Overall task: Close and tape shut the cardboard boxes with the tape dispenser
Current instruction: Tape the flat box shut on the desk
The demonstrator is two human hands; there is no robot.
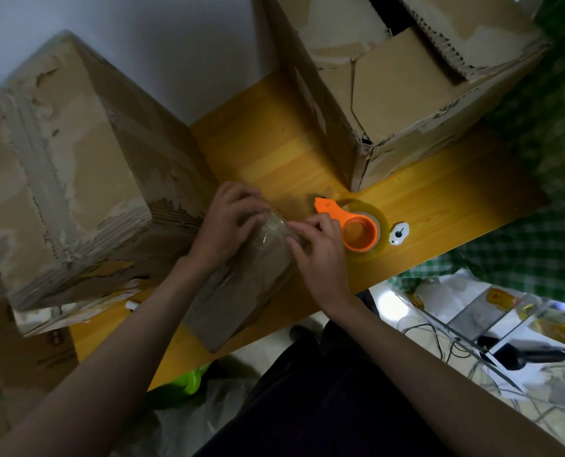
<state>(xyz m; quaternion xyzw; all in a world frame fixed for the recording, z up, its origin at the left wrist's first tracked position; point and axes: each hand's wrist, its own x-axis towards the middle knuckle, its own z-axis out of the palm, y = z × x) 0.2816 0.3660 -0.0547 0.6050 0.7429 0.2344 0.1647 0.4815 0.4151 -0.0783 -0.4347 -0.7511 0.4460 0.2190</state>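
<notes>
A small cardboard box (238, 291) lies on the wooden table (274, 150), its far end shiny with clear tape. My left hand (228, 222) rests over that far end, fingers curved down on the top. My right hand (320, 252) touches the box's right far corner, fingertips pressing on the tape. The orange tape dispenser (357, 230) with its clear roll lies on the table just right of my right hand; neither hand holds it. A large worn box (60, 166) stands at the left. Another big box (390, 84), flaps partly open, stands at the back right.
A small white round object (399, 233) sits right of the dispenser. A green checked cloth (545, 159) hangs at the right. Below the table's edge are cables and clutter (472, 341) on the floor, a green object (185, 384), and more cardboard (20, 357) at the left.
</notes>
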